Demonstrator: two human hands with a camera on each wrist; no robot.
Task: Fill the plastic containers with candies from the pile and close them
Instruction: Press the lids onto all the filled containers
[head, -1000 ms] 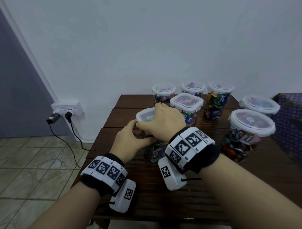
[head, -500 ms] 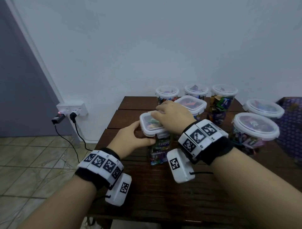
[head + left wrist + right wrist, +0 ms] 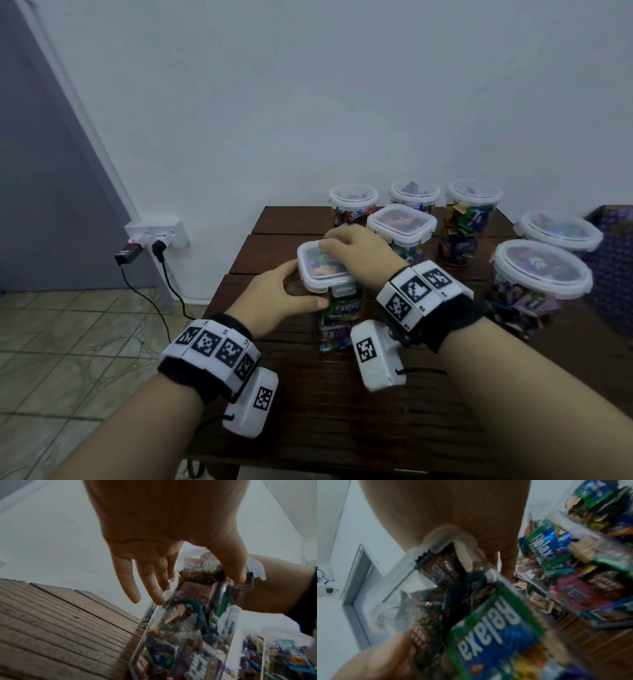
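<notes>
A tall square container (image 3: 337, 308) packed with wrapped candies (image 3: 180, 635) stands near the left edge of the dark wooden table (image 3: 342, 411). The left hand (image 3: 274, 301) wraps round its left side just under the lid (image 3: 323, 270) — thumb on the near face. The right hand (image 3: 359, 253) lies over the lid's far right part, fingers curled on its rim. Six closed, filled containers (image 3: 539, 270) stand behind and to the right.
</notes>
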